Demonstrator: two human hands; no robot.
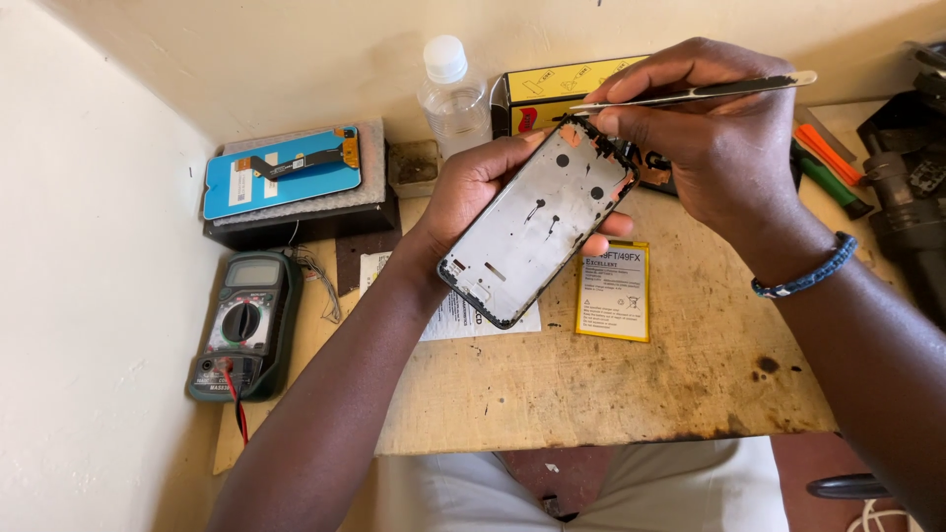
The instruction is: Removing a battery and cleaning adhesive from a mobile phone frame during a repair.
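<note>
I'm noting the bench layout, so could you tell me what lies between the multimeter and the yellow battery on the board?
In the head view, a white printed paper sheet lies between the multimeter and the yellow battery, with the left hand's forearm crossing above it.

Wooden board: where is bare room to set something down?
Bare room: the wooden board's front half, below the yellow battery. Crowded: the back edge with bottle and boxes, and the left by the multimeter.

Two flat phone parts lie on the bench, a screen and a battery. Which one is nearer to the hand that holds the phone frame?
The yellow battery, lying just beside the left hand under the phone frame. The blue-filmed screen sits farther off, on a dark box.
</note>
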